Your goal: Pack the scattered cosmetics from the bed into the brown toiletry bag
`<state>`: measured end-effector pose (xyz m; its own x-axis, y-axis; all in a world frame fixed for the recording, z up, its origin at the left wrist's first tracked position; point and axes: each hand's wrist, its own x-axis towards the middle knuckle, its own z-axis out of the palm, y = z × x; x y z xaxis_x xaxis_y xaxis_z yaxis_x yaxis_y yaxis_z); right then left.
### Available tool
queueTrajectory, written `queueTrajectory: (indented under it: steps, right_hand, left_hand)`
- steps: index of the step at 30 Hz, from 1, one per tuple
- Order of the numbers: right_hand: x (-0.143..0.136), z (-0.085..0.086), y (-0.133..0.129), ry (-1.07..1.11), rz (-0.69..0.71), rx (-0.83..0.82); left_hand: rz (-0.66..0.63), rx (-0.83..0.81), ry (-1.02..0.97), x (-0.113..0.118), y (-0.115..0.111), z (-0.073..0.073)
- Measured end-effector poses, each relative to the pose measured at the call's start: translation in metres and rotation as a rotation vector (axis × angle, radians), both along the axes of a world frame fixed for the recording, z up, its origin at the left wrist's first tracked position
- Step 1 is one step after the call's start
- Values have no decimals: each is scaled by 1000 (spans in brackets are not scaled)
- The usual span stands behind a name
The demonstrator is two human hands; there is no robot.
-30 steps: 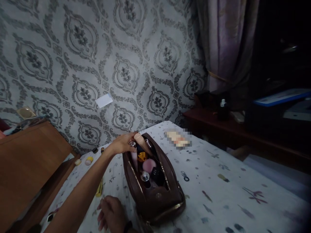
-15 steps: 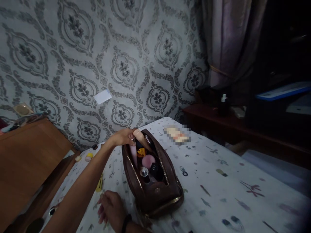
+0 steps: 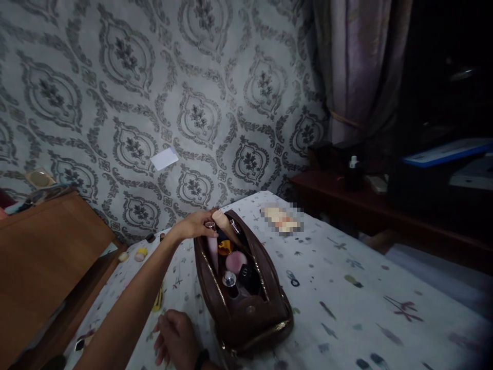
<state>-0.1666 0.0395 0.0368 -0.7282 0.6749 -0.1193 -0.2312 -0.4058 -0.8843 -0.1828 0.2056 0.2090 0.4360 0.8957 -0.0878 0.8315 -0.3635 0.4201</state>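
Observation:
A brown zippered bag lies gaping on the patterned white cloth. My left hand is at its far left rim, its thumb and fingers closed around the upper end of a pink tube that stands inside. Beside the tube are a beige tube, an orange item, a round pink item, a clear-capped bottle and a black box. Left of the bag's near end, my right hand rests with loosely curled, slightly parted fingers and nothing visible in it.
A blurred-out beige item lies beyond the bag. Small yellow items and a yellow clip-like object lie to the left, near brown wooden furniture. A dark red shelf holding a bottle stands at right.
The view has shifted slightly, so most things sit a little lower. My left hand still holds the pink tube, its cap now showing more between the fingers. My right hand has barely moved.

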Motion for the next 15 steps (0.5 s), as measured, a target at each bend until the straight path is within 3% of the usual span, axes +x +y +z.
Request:
queueTrajectory:
  steps: [6,15]
  right_hand:
    - [2,0,0,22,-5,-3]
    - [3,-2,-1,50,-21,6]
  left_hand:
    - [29,-11,43,4,-8,6]
    - [44,46,414,13,-12,19]
